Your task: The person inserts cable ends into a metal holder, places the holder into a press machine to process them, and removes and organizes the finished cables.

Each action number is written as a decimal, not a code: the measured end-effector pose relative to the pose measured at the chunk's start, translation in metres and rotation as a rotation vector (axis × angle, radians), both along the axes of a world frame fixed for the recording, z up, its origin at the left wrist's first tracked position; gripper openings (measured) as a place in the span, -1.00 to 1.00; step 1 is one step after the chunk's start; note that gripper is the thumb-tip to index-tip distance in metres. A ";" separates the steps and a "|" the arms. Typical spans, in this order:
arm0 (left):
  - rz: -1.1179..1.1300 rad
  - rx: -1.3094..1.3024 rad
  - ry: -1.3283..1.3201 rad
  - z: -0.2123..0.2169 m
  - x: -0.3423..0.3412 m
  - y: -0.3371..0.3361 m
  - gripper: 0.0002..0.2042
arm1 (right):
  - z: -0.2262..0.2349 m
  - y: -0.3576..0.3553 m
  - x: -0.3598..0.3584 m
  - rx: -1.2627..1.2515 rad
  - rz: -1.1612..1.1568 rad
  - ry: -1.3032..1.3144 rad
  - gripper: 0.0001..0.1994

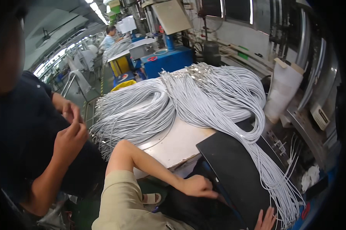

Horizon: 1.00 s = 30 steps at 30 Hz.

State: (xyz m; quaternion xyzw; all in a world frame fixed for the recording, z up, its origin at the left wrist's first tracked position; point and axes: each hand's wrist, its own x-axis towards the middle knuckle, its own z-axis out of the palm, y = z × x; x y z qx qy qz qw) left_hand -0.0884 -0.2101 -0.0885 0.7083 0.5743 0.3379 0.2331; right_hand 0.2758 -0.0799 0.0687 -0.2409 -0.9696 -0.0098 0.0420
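The left hand [198, 186] rests with curled fingers on the edge of a flat black rubber-like sheet [234, 172] draped over the white tabletop [177, 143]. The right hand [267, 220] lies open-fingered on the sheet's lower end, beside long bundles of grey cables [215, 96].

Black flat panel [234, 172] — tilted, draped by grey cables [219, 99].

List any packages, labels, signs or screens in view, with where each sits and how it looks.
Tilted board: top centre above the blue machine, flat beige rectangle.
White bag: right of the grey cable pile, upright, with a tan strip on top.
Small label plate: far right on the metal frame, pale rectangle.
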 end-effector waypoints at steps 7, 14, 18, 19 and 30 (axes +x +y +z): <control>0.439 -0.635 -0.821 0.014 0.005 0.010 -0.33 | -0.009 -0.005 0.004 0.199 -0.141 -0.274 -0.01; 0.436 -0.631 -0.876 0.018 0.010 0.005 -0.29 | -0.010 -0.012 0.004 0.200 -0.137 -0.241 -0.01; 0.435 -0.661 -0.927 0.019 0.010 0.004 -0.29 | -0.010 -0.012 0.003 0.191 -0.128 -0.234 -0.02; 0.429 -0.676 -0.948 0.019 0.010 0.003 -0.29 | -0.010 -0.013 0.002 0.188 -0.128 -0.232 -0.03; 0.420 -0.728 -0.997 0.029 0.013 0.001 -0.31 | -0.005 -0.015 0.006 0.197 -0.134 -0.250 0.01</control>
